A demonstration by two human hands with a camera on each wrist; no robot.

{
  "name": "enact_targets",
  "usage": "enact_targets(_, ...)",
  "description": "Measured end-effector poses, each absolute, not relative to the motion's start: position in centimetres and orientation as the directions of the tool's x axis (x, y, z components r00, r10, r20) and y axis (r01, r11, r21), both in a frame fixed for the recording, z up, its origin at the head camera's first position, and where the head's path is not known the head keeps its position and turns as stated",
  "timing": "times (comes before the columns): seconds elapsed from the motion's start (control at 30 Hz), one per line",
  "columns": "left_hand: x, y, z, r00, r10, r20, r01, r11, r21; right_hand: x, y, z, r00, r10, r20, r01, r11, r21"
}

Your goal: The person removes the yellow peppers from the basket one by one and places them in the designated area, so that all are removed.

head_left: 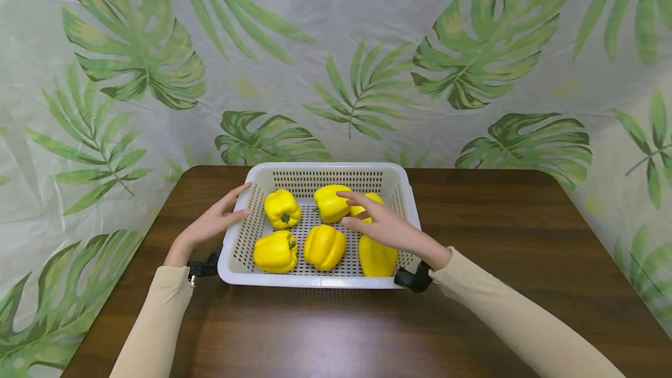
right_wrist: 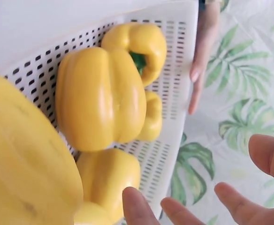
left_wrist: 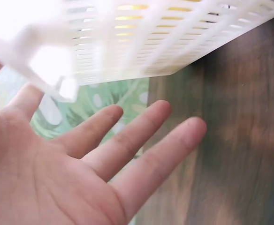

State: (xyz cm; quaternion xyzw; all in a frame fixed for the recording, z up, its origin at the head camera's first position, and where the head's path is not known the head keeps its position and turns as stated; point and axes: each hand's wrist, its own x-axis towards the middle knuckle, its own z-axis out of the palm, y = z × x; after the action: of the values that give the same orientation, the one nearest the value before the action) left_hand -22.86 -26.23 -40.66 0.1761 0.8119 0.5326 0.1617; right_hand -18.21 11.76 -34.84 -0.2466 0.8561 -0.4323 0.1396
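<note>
Basket: a white basket (head_left: pixel 315 282) with slotted walls and floor sits near the far edge of the brown wooden table (head_left: pixel 325 331), its long sides front and back.
Back-left pepper: a yellow one (head_left: pixel 278 206) inside the basket, green stem toward the basket's front.
Back-middle pepper: another yellow one (head_left: pixel 329 204) by the basket's rear wall, its stem toward the basket's left.
Back-right pepper: yellow (head_left: pixel 375 197), in the basket's rear right part, partly hidden.
Front-left pepper: yellow (head_left: pixel 273 252), lying in the basket's front left corner, stem toward the basket's right.
Front-middle pepper: yellow (head_left: pixel 325 248), at the middle of the basket's front half.
Front-right pepper: yellow and longish (head_left: pixel 378 258), in the basket's front right corner.
Left hand: this hand (head_left: pixel 210 220) is at the basket's left rim, fingers spread and nearly straight, gripping nothing; whether it touches the rim I cannot tell.
Right hand: this one (head_left: pixel 380 223) is above the basket's right part, over the back-right pepper, fingers loosely extended and apart, holding nothing.
Sleeves: cream (head_left: pixel 504 302), reaching in from the basket's front on both sides.
Cloth: leaf-printed (head_left: pixel 252 63), hanging behind the basket.
</note>
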Motion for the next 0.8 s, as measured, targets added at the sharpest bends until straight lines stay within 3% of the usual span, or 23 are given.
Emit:
enact_targets(0.3, -23.2, -25.8, -42.3, -0.897, 0.435, -0.073, 0.056, 0.276, 0.960, -18.9, 10.8, -35.3, -0.802, -0.566, -0.194, -0.088, 0.433, -0.897)
enact_targets(0.5, -23.0, -25.4, -42.8, -0.894, 0.442, -0.067, 0.015, 0.179, 0.984, -19.5, 10.3, -35.6, -0.768, -0.568, -0.296, 0.006, 0.456, -0.890)
enact_targets(0.8, -22.9, -25.0, -42.8, -0.894, 0.441, -0.077, -0.008, 0.156, 0.988, -20.4, 9.7, -36.3, -0.700, -0.593, -0.398, 0.089, 0.480, -0.873)
